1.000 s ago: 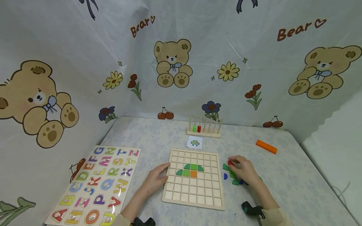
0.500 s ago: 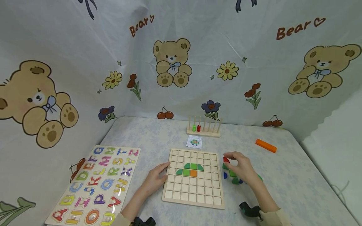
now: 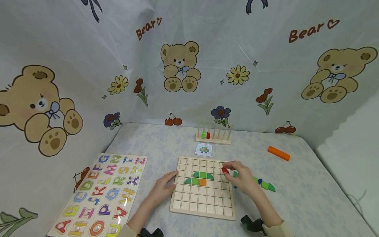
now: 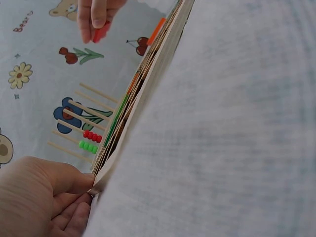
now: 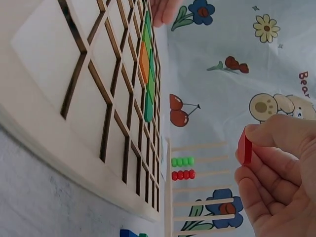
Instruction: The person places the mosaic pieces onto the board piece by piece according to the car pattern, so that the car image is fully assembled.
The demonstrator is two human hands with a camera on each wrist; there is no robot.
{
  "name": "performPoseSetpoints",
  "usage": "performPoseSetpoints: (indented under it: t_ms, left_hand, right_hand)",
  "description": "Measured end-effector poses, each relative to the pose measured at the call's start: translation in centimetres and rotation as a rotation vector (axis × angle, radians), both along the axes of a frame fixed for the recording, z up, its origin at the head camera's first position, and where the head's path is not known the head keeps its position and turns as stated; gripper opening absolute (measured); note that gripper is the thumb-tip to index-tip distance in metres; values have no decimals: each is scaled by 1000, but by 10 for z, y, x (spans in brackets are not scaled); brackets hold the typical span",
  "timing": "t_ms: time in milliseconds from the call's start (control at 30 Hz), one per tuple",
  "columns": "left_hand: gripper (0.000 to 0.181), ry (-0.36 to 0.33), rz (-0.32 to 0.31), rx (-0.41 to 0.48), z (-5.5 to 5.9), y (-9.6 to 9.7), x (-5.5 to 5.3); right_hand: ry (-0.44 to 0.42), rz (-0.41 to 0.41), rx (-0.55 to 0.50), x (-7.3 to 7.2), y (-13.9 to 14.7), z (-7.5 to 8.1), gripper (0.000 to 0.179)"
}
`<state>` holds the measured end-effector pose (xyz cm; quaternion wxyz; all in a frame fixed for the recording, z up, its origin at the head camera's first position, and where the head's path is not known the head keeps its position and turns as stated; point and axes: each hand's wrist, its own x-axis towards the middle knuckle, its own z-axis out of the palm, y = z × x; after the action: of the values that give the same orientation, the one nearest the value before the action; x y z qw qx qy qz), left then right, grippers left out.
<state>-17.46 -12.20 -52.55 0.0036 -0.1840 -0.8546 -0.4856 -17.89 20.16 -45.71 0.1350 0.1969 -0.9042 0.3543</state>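
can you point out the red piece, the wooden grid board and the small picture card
Red piece (image 5: 246, 148): right wrist view, on its exposed side
Wooden grid board (image 3: 202, 199): head view, on a bare cell
Small picture card (image 3: 203, 149): head view, on its printed design

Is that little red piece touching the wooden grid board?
Apart. The left wrist view looks along the grid board edge-on and shows the red piece, pinched in the right hand, above it, with the backdrop visible between.
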Motion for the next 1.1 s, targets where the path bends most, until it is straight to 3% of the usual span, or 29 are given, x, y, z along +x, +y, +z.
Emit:
performPoseSetpoints:
  t_ms: [433,733,1100]
  left_hand:
    - [50,5,-4,5,-1,-1,0]
    - [50,-1,-14,10,-1,-1,1]
    - [50,2,-12,14,1,0,1]
  right_hand:
    - [-97,60,-69,6,-26,-9,28]
    - [-147,79,-28,6,-38,-23,26]
    - [-116,89,-6,3,-43,-43,24]
